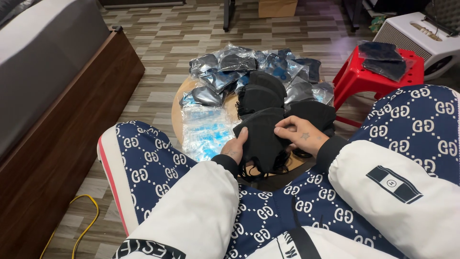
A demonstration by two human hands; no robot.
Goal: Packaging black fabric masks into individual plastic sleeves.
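Observation:
A stack of black face masks (261,136) rests at the near edge of a small round wooden table (178,108). My left hand (235,146) cups its left side with the thumb on top. On its right side, my right hand (302,135) pinches the top mask's edge. More black masks (258,93) lie piled behind. A heap of clear plastic packets holding black masks (225,72) covers the far part of the table. Empty clear packets (206,129) lie flat to the left of my hands.
A red plastic stool (357,76) at right carries packets of black masks (383,60). A white appliance (417,31) stands behind it. A dark wooden bed frame (62,120) runs along the left. A yellow cable (81,220) lies on the floor. My patterned trouser legs flank the table.

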